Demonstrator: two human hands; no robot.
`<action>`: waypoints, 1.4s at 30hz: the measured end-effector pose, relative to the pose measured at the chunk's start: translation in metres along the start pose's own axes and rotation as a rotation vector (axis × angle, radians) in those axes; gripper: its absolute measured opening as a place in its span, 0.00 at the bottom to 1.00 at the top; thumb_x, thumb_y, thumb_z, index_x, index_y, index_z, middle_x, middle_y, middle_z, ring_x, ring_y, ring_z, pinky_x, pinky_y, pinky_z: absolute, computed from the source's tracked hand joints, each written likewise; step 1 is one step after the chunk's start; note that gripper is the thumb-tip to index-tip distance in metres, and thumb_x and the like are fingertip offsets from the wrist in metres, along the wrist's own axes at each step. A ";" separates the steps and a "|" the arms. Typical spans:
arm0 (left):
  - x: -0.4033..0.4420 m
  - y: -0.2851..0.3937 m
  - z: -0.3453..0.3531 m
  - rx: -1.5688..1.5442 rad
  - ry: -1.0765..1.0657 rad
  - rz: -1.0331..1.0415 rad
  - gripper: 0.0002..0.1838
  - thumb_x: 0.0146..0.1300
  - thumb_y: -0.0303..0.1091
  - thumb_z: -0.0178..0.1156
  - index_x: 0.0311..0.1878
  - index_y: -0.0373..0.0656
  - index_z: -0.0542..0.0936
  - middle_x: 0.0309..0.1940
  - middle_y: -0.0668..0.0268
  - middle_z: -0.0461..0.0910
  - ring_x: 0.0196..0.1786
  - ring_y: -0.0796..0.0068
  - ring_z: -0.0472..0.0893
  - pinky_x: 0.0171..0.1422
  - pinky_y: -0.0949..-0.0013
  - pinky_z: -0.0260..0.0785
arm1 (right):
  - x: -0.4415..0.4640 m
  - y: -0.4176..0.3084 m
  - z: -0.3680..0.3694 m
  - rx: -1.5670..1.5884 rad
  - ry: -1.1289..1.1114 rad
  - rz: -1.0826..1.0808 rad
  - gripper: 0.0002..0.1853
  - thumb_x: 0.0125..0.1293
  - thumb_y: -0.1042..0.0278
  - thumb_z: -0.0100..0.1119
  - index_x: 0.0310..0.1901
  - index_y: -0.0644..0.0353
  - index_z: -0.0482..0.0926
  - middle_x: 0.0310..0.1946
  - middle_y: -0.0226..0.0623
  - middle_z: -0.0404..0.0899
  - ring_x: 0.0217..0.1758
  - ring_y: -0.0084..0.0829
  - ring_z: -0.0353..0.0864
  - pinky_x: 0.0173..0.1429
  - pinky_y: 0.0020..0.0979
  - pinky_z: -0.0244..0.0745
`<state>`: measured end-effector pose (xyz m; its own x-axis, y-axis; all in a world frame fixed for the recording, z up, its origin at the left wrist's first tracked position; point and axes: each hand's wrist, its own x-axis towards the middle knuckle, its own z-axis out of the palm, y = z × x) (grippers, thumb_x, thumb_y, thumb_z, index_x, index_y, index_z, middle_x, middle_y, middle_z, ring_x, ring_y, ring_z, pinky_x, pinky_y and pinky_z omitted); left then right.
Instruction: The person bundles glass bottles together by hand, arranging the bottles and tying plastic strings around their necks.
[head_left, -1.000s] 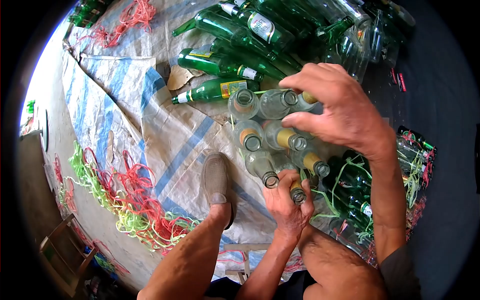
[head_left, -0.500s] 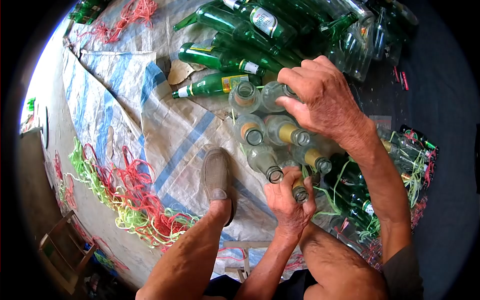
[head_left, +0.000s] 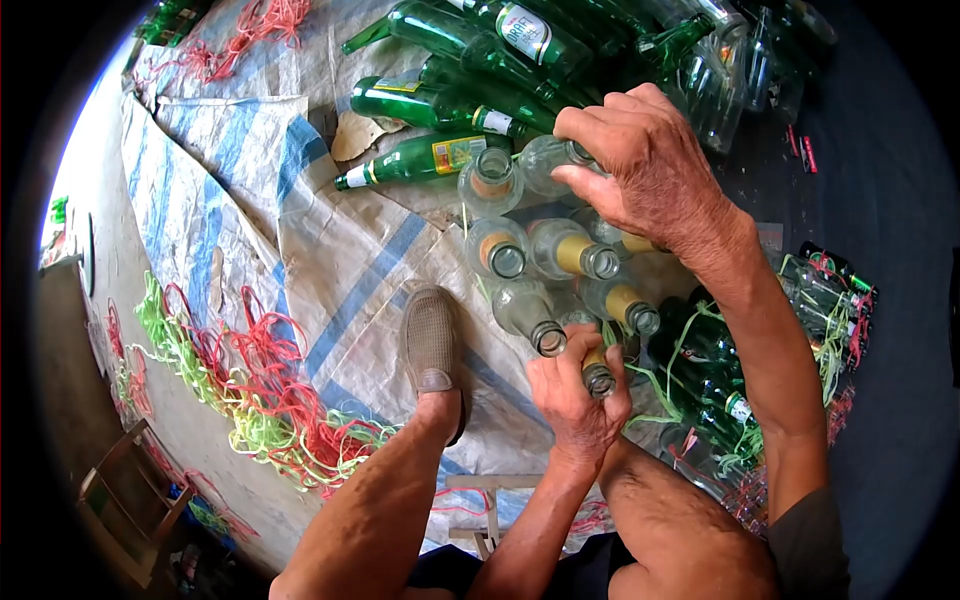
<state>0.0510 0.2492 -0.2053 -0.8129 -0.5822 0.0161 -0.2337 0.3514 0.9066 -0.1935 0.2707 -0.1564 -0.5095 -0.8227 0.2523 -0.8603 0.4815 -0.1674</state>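
Several clear glass bottles stand close together in front of me, with worn gold or orange labels on some necks. Among them are a nearer bottle (head_left: 526, 312), one with a gold neck label (head_left: 574, 254) and one at the far left of the group (head_left: 490, 182). My left hand (head_left: 578, 405) is closed round the neck of the nearest glass bottle (head_left: 597, 372), its mouth tipped toward me. My right hand (head_left: 645, 165) curls over the top of a clear bottle (head_left: 547, 165) at the far side, thumb and fingers about its neck. Light green twine (head_left: 482, 285) runs along the group's left side.
Green bottles (head_left: 420, 158) lie piled at the back, with more clear bottles (head_left: 715, 95) beside them. Tangled red and green twine (head_left: 270, 400) lies at left on the striped sheet (head_left: 360, 290). Tied bottles (head_left: 700, 370) lie at right. My shod foot (head_left: 430, 335) is left of the group.
Both hands keep their grips. The bottles under my right hand have shifted slightly, and another gold-labelled neck now shows below that hand. The view has moved a little.
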 end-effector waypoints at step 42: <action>-0.004 -0.008 0.005 0.011 0.032 0.043 0.17 0.60 0.28 0.71 0.52 0.42 0.80 0.47 0.57 0.86 0.42 0.52 0.78 0.49 0.55 0.66 | -0.041 -0.036 -0.023 0.114 -0.100 -0.044 0.16 0.52 0.68 0.77 0.41 0.58 0.81 0.33 0.35 0.76 0.39 0.40 0.76 0.46 0.41 0.69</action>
<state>0.0537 0.2520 -0.2150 -0.8051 -0.5893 0.0680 -0.2055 0.3847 0.8999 -0.1419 0.2938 -0.1382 -0.4619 -0.8711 0.1670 -0.8717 0.4110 -0.2669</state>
